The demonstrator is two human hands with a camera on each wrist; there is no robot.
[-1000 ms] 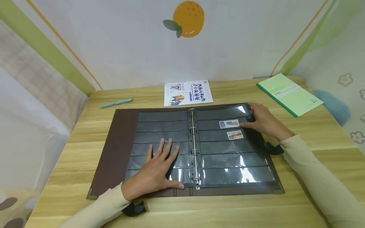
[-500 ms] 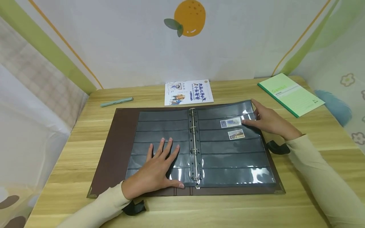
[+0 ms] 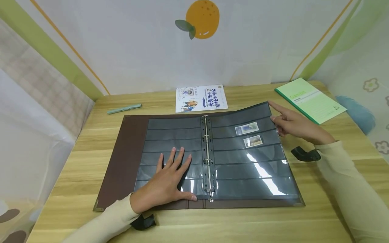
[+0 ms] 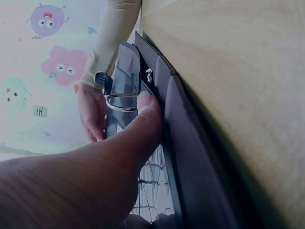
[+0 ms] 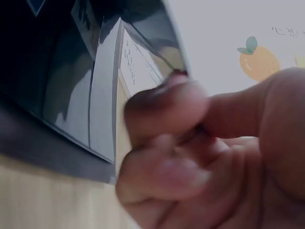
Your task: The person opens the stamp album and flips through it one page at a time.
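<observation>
Table [image 3: 243,226]: light wood, bearing everything below.
Binder [image 3: 121,162]: brown, lying open and flat, its ring spine [image 3: 207,155] running down the middle, dark pocket pages on both sides.
Right page [image 3: 255,168]: a dark sleeve sheet with clear strips; its far outer corner is raised off the binder, while the near edge lies flat.
Left page [image 3: 170,135]: flat under the left hand.
Left arm: cream sleeve coming in from the near left edge, forearm angled toward the spine.
Left hand [image 3: 165,184]: palm down, fingers straight and spread, pressing on the lower part of the left page; the thumb reaches toward the spine, and the left wrist view shows it beside the ring [image 4: 121,102]. It holds nothing.
Right arm: sleeve entering from the near right, wrist above the table beside the binder's outer edge.
Right hand [image 3: 296,126]: at the lifted outer edge of the right page, index finger stretched along the raised corner, the other fingers curled; the right wrist view shows thumb and fingertip pinched on the sheet's edge [image 5: 174,52].
Green notebook [image 3: 310,99]: far right of the table, well apart from the right hand.
Booklet [image 3: 200,98]: just beyond the binder's far edge.
Pen [image 3: 124,109]: pale green, far left.
Stamps: two, an upper one [image 3: 247,128] and a lower one [image 3: 253,141], in the upper strips of the right page, near the right hand.
</observation>
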